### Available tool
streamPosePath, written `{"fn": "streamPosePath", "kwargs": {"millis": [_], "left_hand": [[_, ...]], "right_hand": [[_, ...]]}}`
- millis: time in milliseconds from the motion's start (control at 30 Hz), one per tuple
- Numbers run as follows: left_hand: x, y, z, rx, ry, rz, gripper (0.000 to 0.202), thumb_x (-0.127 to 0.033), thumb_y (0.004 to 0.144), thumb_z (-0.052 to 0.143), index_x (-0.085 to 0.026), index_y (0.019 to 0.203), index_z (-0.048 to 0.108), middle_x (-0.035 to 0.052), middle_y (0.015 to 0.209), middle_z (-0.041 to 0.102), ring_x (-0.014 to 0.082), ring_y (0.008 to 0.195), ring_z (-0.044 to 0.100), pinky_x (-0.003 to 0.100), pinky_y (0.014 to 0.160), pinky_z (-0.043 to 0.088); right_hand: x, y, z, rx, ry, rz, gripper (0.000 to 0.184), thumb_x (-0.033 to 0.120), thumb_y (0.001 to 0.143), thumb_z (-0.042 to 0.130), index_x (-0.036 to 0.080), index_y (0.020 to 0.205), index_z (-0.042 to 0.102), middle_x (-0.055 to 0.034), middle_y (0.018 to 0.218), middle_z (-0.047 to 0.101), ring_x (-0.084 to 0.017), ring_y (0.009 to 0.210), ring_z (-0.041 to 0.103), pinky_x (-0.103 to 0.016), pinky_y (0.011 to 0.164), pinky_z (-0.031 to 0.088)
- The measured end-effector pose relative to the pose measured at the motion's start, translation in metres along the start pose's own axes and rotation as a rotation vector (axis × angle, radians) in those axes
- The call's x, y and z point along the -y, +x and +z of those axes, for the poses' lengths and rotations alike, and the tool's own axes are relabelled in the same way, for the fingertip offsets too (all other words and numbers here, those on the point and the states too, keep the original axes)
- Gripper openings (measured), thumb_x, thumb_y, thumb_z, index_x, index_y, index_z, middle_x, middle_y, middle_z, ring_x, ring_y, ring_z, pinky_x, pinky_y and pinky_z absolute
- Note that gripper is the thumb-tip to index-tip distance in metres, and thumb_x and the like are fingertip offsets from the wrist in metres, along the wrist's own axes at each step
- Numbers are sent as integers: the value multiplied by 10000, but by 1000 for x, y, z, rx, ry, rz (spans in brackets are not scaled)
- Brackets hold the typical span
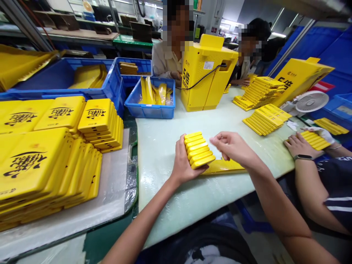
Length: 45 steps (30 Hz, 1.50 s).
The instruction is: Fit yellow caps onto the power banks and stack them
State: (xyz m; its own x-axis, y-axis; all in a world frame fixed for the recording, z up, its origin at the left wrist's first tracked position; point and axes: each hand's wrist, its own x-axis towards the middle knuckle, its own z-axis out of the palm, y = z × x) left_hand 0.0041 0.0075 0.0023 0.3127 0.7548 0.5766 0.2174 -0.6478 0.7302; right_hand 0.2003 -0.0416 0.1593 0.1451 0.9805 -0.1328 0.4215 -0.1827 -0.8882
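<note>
My left hand (183,161) grips a short stack of flat, round-edged yellow plastic pieces (198,150) from the side, and the stack leans on the pale table mat (162,176). My right hand (233,146) is open, with its fingertips at the stack's upper edge. A long yellow panel (222,167) lies flat just beneath both hands. To my right, a co-worker's bare hand (301,145) rests against a row of similar yellow pieces (315,140).
Yellow stacks (265,119) and a tall yellow box with a black cable (206,75) stand on the table. Blue crates (150,102) hold more yellow parts, large yellow stacks (55,161) fill the left side, and a small white fan (312,101) stands at right. Two other people sit across.
</note>
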Motion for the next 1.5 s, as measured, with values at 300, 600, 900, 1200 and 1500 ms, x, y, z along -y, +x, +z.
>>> {"fn": "streamPosePath", "kwargs": {"millis": [300, 600, 900, 1200, 1500], "left_hand": [[-4, -2, -1, 46, -1, 36, 1417, -572, 720, 993, -268, 1765, 86, 212, 1636, 440, 458, 1481, 535, 688, 1273, 484], [-5, 1, -5, 84, -67, 0, 1412, -566, 658, 1021, -257, 1745, 174, 211, 1619, 463, 462, 1480, 540, 685, 1274, 478], [-2, -1, -2, 56, -51, -4, 1455, -528, 660, 1049, -268, 1768, 143, 224, 1685, 434, 471, 1544, 518, 691, 1317, 452], [-3, -3, -4, 89, -102, -46, 1545, -448, 653, 1066, -299, 1803, 45, 236, 1766, 339, 474, 1586, 499, 698, 1325, 455], [-9, -1, -6, 97, -64, -29, 1506, -427, 662, 1049, -300, 1788, 57, 223, 1731, 379, 471, 1555, 506, 698, 1291, 484]], "right_hand": [[-18, -15, 25, 222, 392, 132, 1063, 543, 704, 1022, 108, 1543, 535, 161, 541, 504, -58, 371, 341, -191, 380, 245], [-20, -25, 25, 250, 497, 90, 1066, 436, 725, 1024, 209, 1612, 477, 189, 606, 517, -70, 383, 429, -252, 475, 579], [-36, -6, 12, 28, 517, 78, 630, 520, 799, 976, 198, 1304, 778, -71, 1126, 785, -193, 1009, 760, -320, 891, 648], [-30, -12, 48, 109, 757, 44, 1032, 383, 720, 871, 232, 1691, 554, -127, 1852, 438, -369, 1703, 434, -536, 1423, 337], [-33, -3, 51, 222, 578, -92, 1436, 483, 768, 1002, 283, 1889, 127, -183, 1865, 378, -402, 1642, 509, -585, 1352, 446]]}}
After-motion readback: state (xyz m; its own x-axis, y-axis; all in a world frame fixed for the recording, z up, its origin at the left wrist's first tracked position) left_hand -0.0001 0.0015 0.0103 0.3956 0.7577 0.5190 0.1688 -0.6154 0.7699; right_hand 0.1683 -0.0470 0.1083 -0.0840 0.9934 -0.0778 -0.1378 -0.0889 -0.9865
